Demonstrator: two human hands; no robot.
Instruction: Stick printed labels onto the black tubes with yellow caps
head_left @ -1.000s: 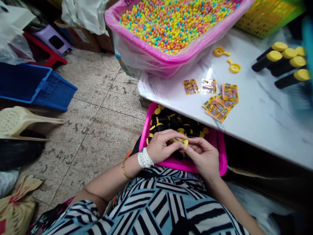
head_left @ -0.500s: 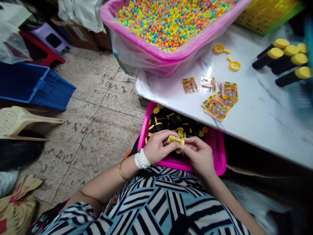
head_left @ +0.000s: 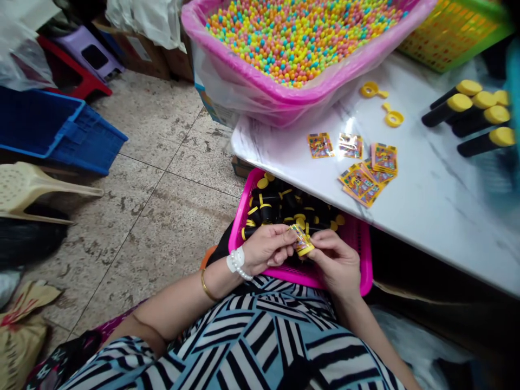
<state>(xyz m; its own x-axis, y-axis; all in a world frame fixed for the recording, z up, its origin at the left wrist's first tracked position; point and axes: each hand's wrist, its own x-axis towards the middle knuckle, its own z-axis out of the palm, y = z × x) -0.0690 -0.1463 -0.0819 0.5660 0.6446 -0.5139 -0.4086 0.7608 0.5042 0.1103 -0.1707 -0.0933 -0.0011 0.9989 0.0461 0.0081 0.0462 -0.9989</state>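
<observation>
Between my two hands is a small yellow printed packet (head_left: 303,242), shiny and held at a slant. My left hand (head_left: 266,250), with a pearl bracelet at the wrist, pinches its upper left edge. The thumb and fingers of my right hand (head_left: 338,261) grip its right side. Both hands are over a pink basket (head_left: 366,262) on my lap, which holds many black tubes with yellow caps (head_left: 266,212). On the table (head_left: 422,216) lie similar flat packets, some in an overlapping stack (head_left: 361,183) and two apart, a single packet (head_left: 320,145) among them.
A pink tub (head_left: 284,103) lined with plastic, full of coloured candy balls, stands at the table's back left. Yellow rings with tabs (head_left: 393,116) and several capped black tubes (head_left: 493,138) lie farther right. A blue crate (head_left: 93,143) and beige stool (head_left: 24,187) are on the floor.
The packet has turned from lying nearly level to slanting, its printed face showing more. My left fingers have shifted to its upper left edge. The head view has shifted slightly.
</observation>
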